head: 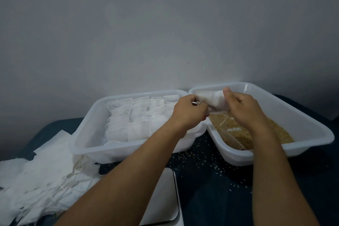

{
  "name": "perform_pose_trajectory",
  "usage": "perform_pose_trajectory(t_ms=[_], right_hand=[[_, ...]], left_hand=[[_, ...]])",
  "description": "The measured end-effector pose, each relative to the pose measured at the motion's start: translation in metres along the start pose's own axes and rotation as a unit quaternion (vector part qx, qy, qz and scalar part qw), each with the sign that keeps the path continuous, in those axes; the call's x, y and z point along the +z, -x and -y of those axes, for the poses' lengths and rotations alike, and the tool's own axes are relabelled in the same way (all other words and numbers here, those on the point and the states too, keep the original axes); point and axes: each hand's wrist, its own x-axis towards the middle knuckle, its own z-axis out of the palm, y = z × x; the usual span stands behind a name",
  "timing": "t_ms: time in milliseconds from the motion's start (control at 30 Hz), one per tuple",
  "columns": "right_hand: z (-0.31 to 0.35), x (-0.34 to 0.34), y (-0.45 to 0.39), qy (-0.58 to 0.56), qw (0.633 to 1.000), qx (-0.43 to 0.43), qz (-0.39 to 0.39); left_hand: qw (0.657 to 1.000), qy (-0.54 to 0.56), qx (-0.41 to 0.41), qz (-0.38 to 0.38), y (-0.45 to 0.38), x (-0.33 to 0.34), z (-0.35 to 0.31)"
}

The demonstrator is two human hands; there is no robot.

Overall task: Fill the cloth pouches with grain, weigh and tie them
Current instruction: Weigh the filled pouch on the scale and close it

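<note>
Both hands hold one white cloth pouch [213, 101] in the air above the gap between two plastic tubs. My left hand [187, 111] pinches its left end, and my right hand [244, 108] grips its right side with the thumb up. Below the right hand, the right tub [310, 124] holds brown grain [238, 134] with a clear scoop [233, 138] lying in it. The left tub [88, 134] contains rows of filled white pouches [135, 117]. A flat scale [163, 198] sits at the bottom centre, partly under my left forearm.
A loose heap of empty white pouches with strings [36, 180] lies at the left on the dark blue cloth [211, 189]. Spilled grains [200, 158] dot the cloth between the tubs and the scale. A plain grey wall stands behind.
</note>
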Motion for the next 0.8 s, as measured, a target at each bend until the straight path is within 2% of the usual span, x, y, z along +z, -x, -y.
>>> perform_pose_trajectory(t_ms=[133,267,367,533,633,700,800], right_hand=[[0.006,0.0,0.001,-0.018,1.0,-0.019,0.005],[0.02,0.0,0.004,-0.041,0.994,-0.102,0.004],[0.04,0.003,0.01,-0.042,0.986,-0.16,0.009],[0.082,0.011,0.031,-0.002,0.969,-0.226,0.099],[0.1,0.024,0.043,0.018,0.96,-0.239,0.143],[0.107,0.031,0.051,-0.012,0.959,-0.231,0.163],[0.109,0.037,0.058,-0.071,0.962,-0.217,0.149]], left_hand=[[1.0,0.025,0.001,-0.004,0.006,-0.001,0.003],[0.994,0.104,-0.002,0.012,0.022,-0.004,0.01],[0.994,0.108,0.01,0.029,0.037,-0.011,0.02],[0.996,0.089,0.01,0.025,0.066,-0.037,0.041],[0.993,0.116,0.026,0.016,0.084,-0.049,0.055],[0.988,0.148,0.034,-0.002,0.097,-0.053,0.063],[0.978,0.202,0.039,-0.043,0.113,-0.061,0.075]])
